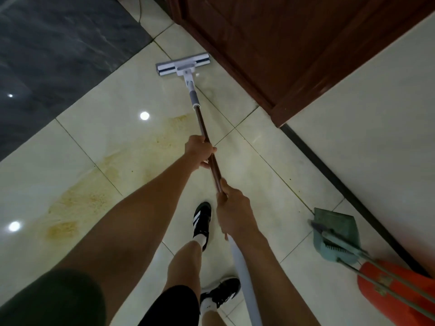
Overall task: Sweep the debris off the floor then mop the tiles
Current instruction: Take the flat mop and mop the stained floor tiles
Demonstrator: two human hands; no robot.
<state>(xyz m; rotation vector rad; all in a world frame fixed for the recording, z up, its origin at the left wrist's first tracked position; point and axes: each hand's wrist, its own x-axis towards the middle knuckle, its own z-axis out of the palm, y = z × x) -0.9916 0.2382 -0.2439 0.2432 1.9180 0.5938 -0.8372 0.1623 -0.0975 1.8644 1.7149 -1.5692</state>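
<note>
A flat mop with a white and blue head (pixel 183 64) lies on the pale floor tiles (pixel 122 97) close to a brown wooden door. Its brown shaft (pixel 204 128) runs back toward me. My left hand (pixel 199 151) grips the shaft about halfway along. My right hand (pixel 231 203) grips it lower down, where the brown part meets the white handle end (pixel 242 274). A yellowish smear of dirt (pixel 98 182) stretches diagonally across the tiles to the left of the mop.
The brown wooden door (pixel 282 43) and a white wall with a dark skirting (pixel 329 175) stand on the right. A green dustpan (pixel 336 234) with long metal handles and something orange (pixel 395 295) sit by the wall. Dark tiles (pixel 58 50) lie far left. My feet in black shoes (pixel 202 222) stand below.
</note>
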